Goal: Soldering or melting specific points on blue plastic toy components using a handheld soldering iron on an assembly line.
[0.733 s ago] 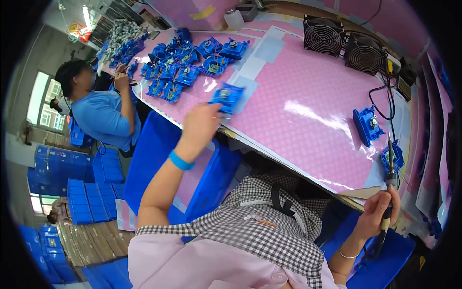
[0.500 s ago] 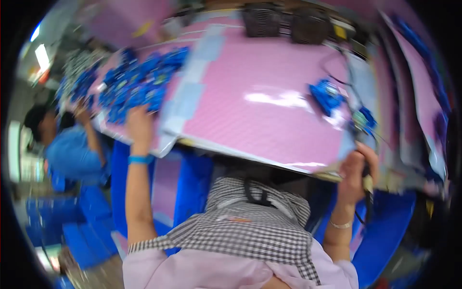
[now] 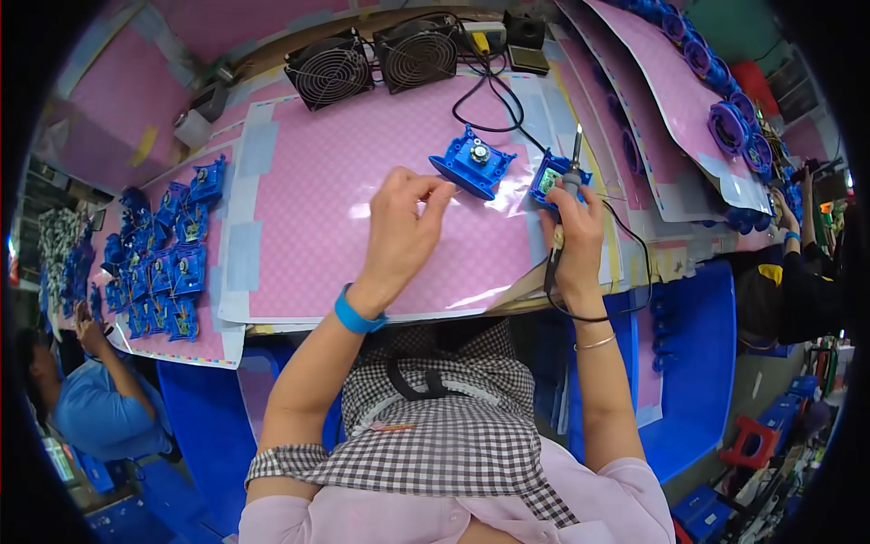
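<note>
My right hand (image 3: pixel 580 236) is wrapped round a soldering iron (image 3: pixel 572 177), its bare metal tip pointing up and away from me. Just beyond that hand lies a blue plastic housing (image 3: pixel 546 174) with a green circuit board in it, partly hidden by the iron. Left of it, a second blue housing (image 3: pixel 471 165) with a round silver part rests tilted on the pink-covered table. My left hand (image 3: pixel 403 227) hovers at this housing's near left edge, thumb and forefinger pinched together. Whatever the pinch holds is too small to make out.
Two black fans (image 3: pixel 417 54) stand at the back, beside a soldering iron stand (image 3: pixel 526 45). A black cable (image 3: pixel 494 127) loops over the table. Several blue housings (image 3: pixel 163 263) crowd the left. Pink boards (image 3: pixel 652 100) rise at right. Co-workers sit at both sides.
The view has swung to the right. My left hand has come away from the cluster of blue housings over to the single one. The soldering iron stays in my right hand, now tip up.
</note>
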Demonstrator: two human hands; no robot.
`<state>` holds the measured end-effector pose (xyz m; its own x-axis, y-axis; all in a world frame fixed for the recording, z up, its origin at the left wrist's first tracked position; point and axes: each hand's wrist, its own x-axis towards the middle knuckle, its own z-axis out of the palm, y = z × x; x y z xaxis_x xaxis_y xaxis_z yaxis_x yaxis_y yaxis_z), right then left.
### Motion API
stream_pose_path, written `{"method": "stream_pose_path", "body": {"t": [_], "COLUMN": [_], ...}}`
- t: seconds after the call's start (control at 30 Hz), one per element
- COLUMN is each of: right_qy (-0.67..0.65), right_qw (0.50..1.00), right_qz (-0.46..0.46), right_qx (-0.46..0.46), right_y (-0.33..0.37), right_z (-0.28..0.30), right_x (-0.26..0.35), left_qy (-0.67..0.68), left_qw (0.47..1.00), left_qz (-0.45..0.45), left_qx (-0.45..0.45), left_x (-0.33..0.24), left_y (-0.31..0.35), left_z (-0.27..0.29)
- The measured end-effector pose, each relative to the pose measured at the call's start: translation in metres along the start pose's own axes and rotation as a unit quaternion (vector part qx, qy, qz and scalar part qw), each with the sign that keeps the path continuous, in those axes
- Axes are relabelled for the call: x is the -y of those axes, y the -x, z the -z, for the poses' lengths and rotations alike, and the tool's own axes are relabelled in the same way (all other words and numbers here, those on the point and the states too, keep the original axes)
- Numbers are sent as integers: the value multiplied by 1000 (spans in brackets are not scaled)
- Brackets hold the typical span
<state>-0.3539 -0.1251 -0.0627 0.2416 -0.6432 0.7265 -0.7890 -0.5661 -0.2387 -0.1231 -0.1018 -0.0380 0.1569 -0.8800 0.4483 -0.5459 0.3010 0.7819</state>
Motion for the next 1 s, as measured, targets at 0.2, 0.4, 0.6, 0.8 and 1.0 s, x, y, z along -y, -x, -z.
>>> {"method": "stream_pose_path", "body": {"t": [0.2,0.4,0.6,0.8,1.0], "right_qy": [-215,-342,-274,-199,-310], "right_qw": [976,884,961,971,932], "right_qz": [14,243,-12,-70,-9], "right_qx": [20,209,23,112,188], "right_y": [-3,-20,-29,-31,-24], "right_z": [3,-24,-39,-56,-62], "right_x": [19,82,62,39,60], "left_qy": [398,123,-252,-211,-196], "left_qw": [872,958,964,969,972], "left_qz": [279,238,80,118,119], "left_qx": [68,-100,-9,58,60], "left_x": [25,61,56,55,21], "left_y": [27,56,62,55,91], "left_z": [76,122,114,96,73]}}
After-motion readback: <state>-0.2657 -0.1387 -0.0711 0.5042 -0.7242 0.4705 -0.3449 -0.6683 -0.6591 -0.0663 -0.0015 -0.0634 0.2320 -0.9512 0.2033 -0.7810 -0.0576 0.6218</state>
